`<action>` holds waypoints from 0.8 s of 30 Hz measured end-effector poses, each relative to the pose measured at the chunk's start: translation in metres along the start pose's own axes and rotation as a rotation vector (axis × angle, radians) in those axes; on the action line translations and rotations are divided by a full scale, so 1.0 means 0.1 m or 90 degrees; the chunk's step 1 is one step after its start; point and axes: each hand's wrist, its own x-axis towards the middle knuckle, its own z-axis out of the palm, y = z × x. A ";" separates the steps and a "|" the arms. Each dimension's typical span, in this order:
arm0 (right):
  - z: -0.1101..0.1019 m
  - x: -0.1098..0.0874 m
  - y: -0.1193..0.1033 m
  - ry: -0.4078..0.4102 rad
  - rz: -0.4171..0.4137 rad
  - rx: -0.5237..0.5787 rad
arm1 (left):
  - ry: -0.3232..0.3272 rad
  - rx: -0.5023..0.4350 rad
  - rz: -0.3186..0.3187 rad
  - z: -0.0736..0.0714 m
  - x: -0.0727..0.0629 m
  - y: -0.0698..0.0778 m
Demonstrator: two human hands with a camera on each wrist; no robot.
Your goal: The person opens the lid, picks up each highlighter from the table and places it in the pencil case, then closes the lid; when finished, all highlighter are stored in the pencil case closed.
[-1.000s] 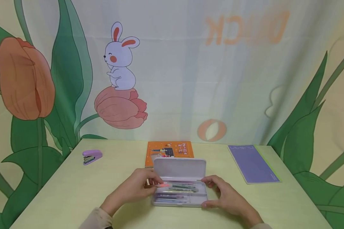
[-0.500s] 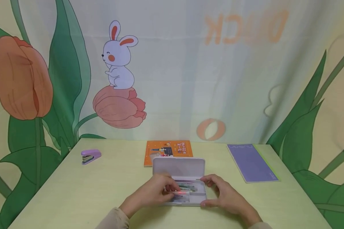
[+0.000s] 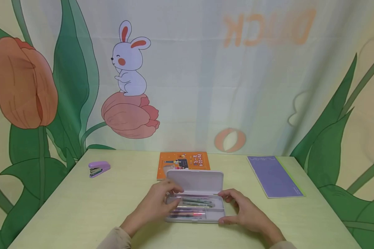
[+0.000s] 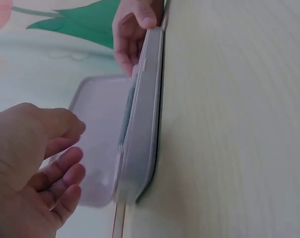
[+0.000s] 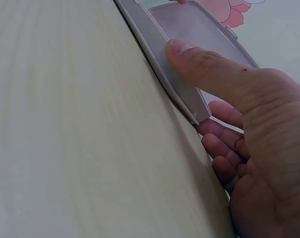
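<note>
A pale grey-lilac pencil case [image 3: 194, 181] stands with its lid raised in the head view. Several pens [image 3: 197, 202], some of them green, lie in its back compartment. In the front compartment is a pen with a glowing red part [image 3: 197, 214] beside other slim pens. My left hand [image 3: 154, 202] hovers over the case's left end, thumb and fingers apart; the left wrist view shows this hand [image 4: 35, 163] loosely bent and holding nothing. At the case's right end, my right hand [image 3: 247, 212] grips it between thumb and fingers, as the right wrist view confirms.
Behind the case lies an orange book [image 3: 165, 166], partly hidden by the lid. A purple notebook [image 3: 275, 176] is at the back right, a purple stapler [image 3: 99, 168] at the back left. A printed curtain [image 3: 187, 86] hangs behind the table [image 3: 81, 214].
My left hand carried the red-lit pen rightward to the front compartment, let go of it there, and drew back to the left. My right hand stayed on the case's right end.
</note>
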 end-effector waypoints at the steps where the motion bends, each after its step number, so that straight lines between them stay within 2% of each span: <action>1: 0.00 0.00 0.00 0.000 0.000 0.000 | 0.026 0.003 -0.011 -0.02 -0.02 -0.03; 4: 0.00 0.00 -0.01 0.000 0.004 -0.001 | 0.099 -0.003 -0.053 -0.05 -0.07 -0.15; 7: 0.00 0.00 -0.01 0.001 0.008 -0.004 | 0.136 -0.069 -0.116 -0.06 -0.12 -0.25; 10: 0.01 0.00 -0.01 0.002 0.008 -0.004 | 0.128 -0.170 -0.181 -0.04 -0.16 -0.33; 13: 0.02 0.00 -0.01 0.000 0.002 0.000 | 0.086 -0.252 -0.216 -0.03 -0.19 -0.41; 15: 0.03 0.00 -0.01 -0.002 -0.003 0.004 | 0.054 -0.271 -0.218 -0.01 -0.21 -0.46; 18: 0.04 0.00 -0.01 -0.005 -0.004 0.010 | 0.015 -0.274 -0.192 0.00 -0.24 -0.53; 24: 0.01 0.00 0.01 0.007 -0.001 0.012 | -0.022 -0.248 -0.134 0.03 -0.25 -0.61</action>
